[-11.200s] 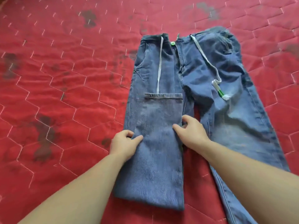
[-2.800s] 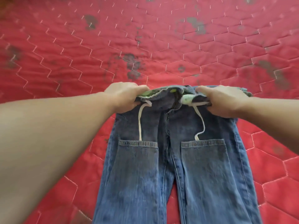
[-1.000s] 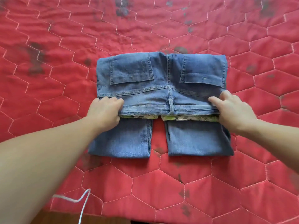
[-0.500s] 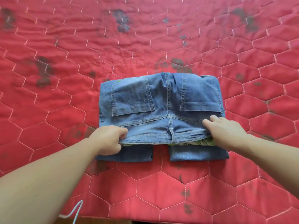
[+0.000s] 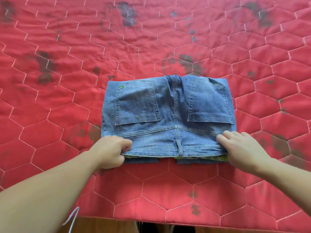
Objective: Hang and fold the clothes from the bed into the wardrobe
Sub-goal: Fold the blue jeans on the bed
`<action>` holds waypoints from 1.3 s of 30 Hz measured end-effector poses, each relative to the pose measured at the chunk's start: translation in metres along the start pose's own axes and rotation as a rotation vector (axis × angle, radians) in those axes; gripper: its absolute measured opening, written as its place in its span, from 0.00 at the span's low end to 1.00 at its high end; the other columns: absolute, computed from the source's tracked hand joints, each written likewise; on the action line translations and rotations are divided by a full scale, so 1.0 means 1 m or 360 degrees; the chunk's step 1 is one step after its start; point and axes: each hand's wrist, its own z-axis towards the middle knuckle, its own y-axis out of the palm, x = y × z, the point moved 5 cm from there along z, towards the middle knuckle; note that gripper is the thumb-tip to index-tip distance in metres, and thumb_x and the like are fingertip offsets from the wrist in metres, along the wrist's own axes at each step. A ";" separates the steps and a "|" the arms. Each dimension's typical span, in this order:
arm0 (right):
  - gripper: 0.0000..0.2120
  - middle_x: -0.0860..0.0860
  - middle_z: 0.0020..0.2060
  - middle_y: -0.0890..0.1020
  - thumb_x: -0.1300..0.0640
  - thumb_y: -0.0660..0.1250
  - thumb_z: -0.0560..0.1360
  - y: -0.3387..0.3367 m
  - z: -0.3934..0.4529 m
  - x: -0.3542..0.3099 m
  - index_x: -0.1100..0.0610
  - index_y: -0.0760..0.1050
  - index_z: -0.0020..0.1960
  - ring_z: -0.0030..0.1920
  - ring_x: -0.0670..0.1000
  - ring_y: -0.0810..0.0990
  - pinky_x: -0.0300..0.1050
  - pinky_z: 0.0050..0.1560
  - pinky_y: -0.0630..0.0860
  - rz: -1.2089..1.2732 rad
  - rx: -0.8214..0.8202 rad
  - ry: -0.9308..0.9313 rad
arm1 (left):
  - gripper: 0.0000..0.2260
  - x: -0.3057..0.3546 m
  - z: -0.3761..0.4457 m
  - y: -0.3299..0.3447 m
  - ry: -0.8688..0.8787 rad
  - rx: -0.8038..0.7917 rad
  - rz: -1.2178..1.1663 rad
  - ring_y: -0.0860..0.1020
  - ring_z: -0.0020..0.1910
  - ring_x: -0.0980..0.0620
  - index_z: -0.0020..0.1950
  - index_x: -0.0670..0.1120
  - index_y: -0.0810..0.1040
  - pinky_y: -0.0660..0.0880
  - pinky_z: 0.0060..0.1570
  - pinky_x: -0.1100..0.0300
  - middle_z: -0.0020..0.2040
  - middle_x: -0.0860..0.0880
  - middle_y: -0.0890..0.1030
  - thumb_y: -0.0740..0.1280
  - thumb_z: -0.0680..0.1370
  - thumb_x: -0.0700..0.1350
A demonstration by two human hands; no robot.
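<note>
A pair of blue jeans (image 5: pixel 168 118) lies folded into a compact rectangle on the red quilted bed cover (image 5: pixel 67 64), back pockets facing up. Its waistband runs along the near edge, and a green patterned lining peeks out beneath it. My left hand (image 5: pixel 111 152) grips the left end of the waistband, fingers curled round the denim. At the right end of the waistband, my right hand (image 5: pixel 242 148) has its fingers laid on top and its thumb hidden underneath. The folded leg ends show just below the waistband.
The red cover carries dark stains in several spots. The bed's near edge (image 5: pixel 168 221) runs along the bottom of the view, with a wooden floor below it. A white cord (image 5: pixel 72 219) hangs at the lower left.
The top section of the jeans has been drawn nearer over the folded legs, so it now almost covers them. Both hands stayed on the waistband ends.
</note>
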 end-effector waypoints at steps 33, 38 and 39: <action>0.22 0.45 0.52 0.80 0.61 0.67 0.69 -0.097 0.054 0.000 0.49 0.68 0.61 0.54 0.50 0.79 0.49 0.57 0.74 0.1854 0.0145 0.0946 | 0.22 0.124 0.090 -0.064 -0.0737 0.0036 -0.2659 0.78 0.55 0.50 0.64 0.55 0.74 0.75 0.49 0.52 0.60 0.50 0.76 0.57 0.78 0.66; 0.30 0.52 0.57 0.79 0.60 0.62 0.70 -0.171 0.104 -0.109 0.50 0.60 0.71 0.56 0.56 0.78 0.51 0.56 0.75 0.1675 -0.0068 0.0289 | 0.31 0.079 0.060 -0.102 -0.0429 0.0194 -0.3511 0.80 0.49 0.46 0.51 0.46 0.84 0.76 0.50 0.53 0.51 0.44 0.81 0.57 0.73 0.71; 0.31 0.53 0.60 0.77 0.58 0.63 0.71 -0.172 0.116 -0.133 0.52 0.58 0.73 0.58 0.56 0.77 0.50 0.57 0.75 0.1647 -0.0124 0.0222 | 0.30 0.061 0.052 -0.103 -0.0383 0.0322 -0.3582 0.82 0.47 0.47 0.47 0.46 0.85 0.78 0.49 0.55 0.47 0.44 0.83 0.56 0.75 0.69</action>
